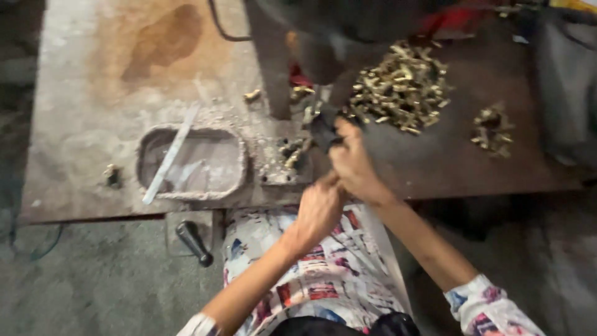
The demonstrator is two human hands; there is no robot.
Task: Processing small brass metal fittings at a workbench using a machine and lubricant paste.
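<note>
1. One wide, rusty table (87,124) fills most of the view, stained brown at the far left corner, with a dark machine column (273,56) rising from its middle.
2. A shallow oval tray (193,163) is sunk into the table left of centre, with a pale flat strip (169,155) lying slantwise across it.
3. A big heap of brass bits (401,87) lies right of the column; a smaller heap (492,129) sits well apart, further right.
4. A patterned cloth (329,274) covers the person's lap below the table edge.
5. The right hand (354,165) reaches up to the machine's base, its fingers closed on a small dark part (324,132) just beside the big heap.
6. The left hand (318,211) sits just under the right, touching it; the blur means I cannot tell whether its fingers grip anything.
7. A black handle (194,241) sticks out below the table edge, left of the lap.
8. A few loose brass bits (292,152) lie by the tray's right rim.
</note>
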